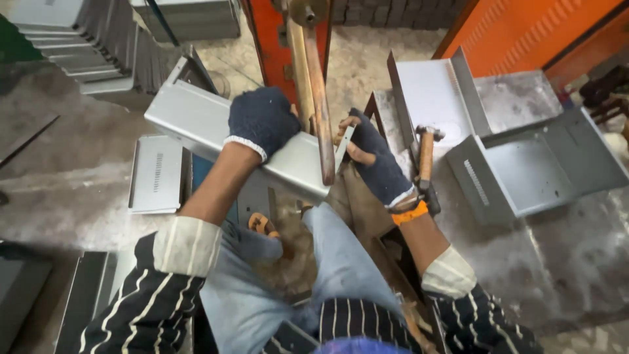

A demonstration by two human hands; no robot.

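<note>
Left hand (261,121), in a dark knit glove, is clamping its fingers over the top edge of a folded grey steel panel (196,124); right hand (375,157) is pinching the panel's near end, just beside the copper rod (319,98). The panel's long axis is running up-left from the rod (left hand farther along it). A wood-handled hammer (426,157) and open sheet-metal boxes (537,170) are lying right.

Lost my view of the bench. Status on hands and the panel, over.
Left hand pressing on grey metal panel. Right hand gripping its end. Copper rods cross it; hammer lies alongside.
</note>
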